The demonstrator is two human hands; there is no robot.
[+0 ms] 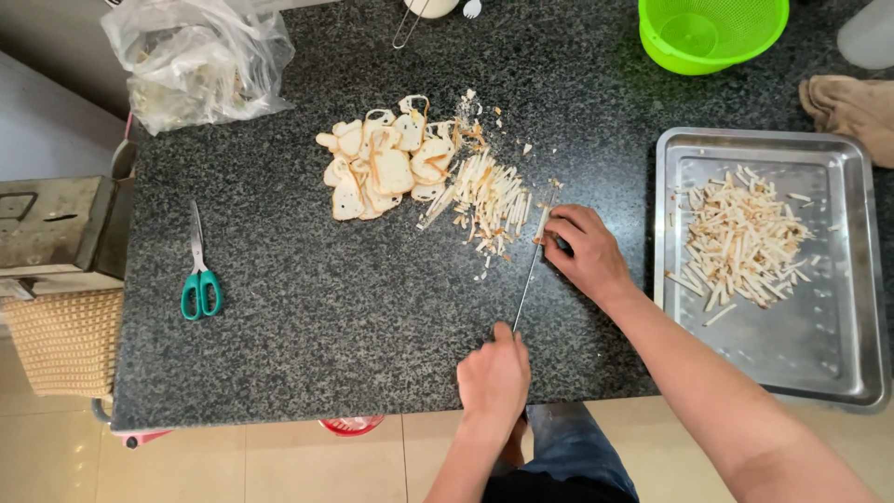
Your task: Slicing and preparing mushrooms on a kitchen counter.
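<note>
A long knife [527, 284] is held flat, its handle gripped by the right hand [585, 251] and its tip pinched under the left hand's [494, 377] closed fingers, so a sweep toward the cut strips [486, 200] just beyond seems called for.

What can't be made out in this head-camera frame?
- Knife handle: hidden inside the right hand.
- Blade tip: covered by the left hand.
- Plastic bag contents: blurred by crinkled film.
- Green colander and cloth: cut off by frame edges.
</note>
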